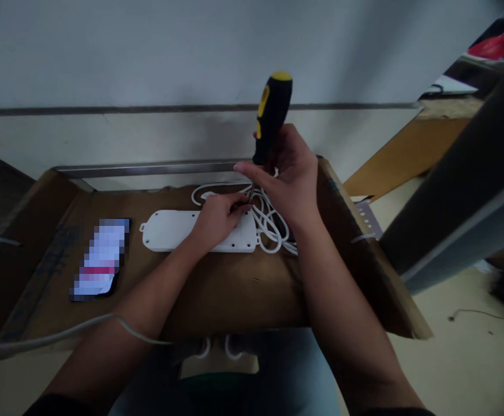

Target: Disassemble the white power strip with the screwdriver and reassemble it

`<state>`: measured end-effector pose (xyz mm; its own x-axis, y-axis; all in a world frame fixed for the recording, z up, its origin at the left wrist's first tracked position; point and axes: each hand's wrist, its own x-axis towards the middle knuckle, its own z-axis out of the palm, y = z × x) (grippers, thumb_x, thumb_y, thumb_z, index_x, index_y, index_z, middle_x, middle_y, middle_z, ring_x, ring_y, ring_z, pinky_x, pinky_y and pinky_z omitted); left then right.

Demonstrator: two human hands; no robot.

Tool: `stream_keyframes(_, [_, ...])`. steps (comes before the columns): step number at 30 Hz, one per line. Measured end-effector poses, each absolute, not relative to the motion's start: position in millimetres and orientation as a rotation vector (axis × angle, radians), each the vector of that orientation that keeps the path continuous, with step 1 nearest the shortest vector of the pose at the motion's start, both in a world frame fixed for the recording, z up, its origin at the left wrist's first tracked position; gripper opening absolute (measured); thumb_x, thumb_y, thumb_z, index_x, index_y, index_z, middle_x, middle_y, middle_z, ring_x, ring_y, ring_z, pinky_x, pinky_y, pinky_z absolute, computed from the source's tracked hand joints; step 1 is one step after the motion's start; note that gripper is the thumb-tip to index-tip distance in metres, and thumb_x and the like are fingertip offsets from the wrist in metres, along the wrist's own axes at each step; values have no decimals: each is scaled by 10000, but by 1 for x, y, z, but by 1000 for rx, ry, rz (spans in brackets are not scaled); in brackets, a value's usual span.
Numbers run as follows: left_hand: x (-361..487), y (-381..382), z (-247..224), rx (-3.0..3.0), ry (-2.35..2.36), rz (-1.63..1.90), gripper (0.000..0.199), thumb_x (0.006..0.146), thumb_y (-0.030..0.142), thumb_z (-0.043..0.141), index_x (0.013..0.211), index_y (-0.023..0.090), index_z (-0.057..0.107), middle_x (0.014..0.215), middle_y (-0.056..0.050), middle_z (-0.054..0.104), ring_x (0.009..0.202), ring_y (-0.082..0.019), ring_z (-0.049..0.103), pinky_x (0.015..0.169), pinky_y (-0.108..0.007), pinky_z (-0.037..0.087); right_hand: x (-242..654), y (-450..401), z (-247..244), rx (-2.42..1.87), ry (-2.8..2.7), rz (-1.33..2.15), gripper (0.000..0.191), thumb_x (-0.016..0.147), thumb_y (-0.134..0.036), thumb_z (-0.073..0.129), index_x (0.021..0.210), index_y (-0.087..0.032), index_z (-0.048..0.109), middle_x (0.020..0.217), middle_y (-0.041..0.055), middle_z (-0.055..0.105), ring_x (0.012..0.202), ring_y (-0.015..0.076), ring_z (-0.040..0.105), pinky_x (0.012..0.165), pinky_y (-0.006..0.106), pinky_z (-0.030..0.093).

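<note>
My right hand (288, 179) is shut on a screwdriver (272, 115) with a black and yellow handle, which stands nearly upright. Its thin shaft runs down to the white power strip (169, 230), which lies underside up with several small holes showing. The tip is hidden by my left hand (217, 218), which grips the strip's right part with curled fingers. A coiled white cable (269, 216) lies bunched against the strip's right end, below my right wrist.
The strip lies on a brown cardboard sheet (217, 289) with raised sides. A pixelated phone (100, 260) lies to the left. A grey cable (61, 332) crosses under my left forearm. A metal bar (148, 169) and a wall stand behind. Dark fabric (451, 173) hangs at right.
</note>
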<state>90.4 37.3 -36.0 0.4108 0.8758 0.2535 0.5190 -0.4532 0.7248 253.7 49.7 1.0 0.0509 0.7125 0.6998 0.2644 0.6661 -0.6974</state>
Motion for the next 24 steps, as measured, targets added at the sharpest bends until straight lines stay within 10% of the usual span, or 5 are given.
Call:
stream_keyframes(5, [91,39,-37,2131,1188,887,154,954,256,694,986,169,817,727,-16,750,713,-169,687,681,-274,467,259,58,-3,-881,-1458,416,392,800,-444,879,1036,-248,634,817,-7,611,790,159,641,658,321,593])
stream_keyframes(15, [88,46,-48,2108,1037,992,186,908,303,737,1019,175,811,888,-35,792,743,-162,658,712,-280,467,261,39,16,-674,-1560,977,386,914,-434,763,1155,-275,508,1113,1,768,629,83,592,580,275,552])
stream_keyframes(24, [85,46,-41,2100,1028,867,237,939,315,650,1005,175,830,824,-16,797,708,-166,659,700,-290,462,253,43,12,-756,-1487,490,333,784,-340,901,874,-252,592,750,-42,573,640,106,471,580,292,416])
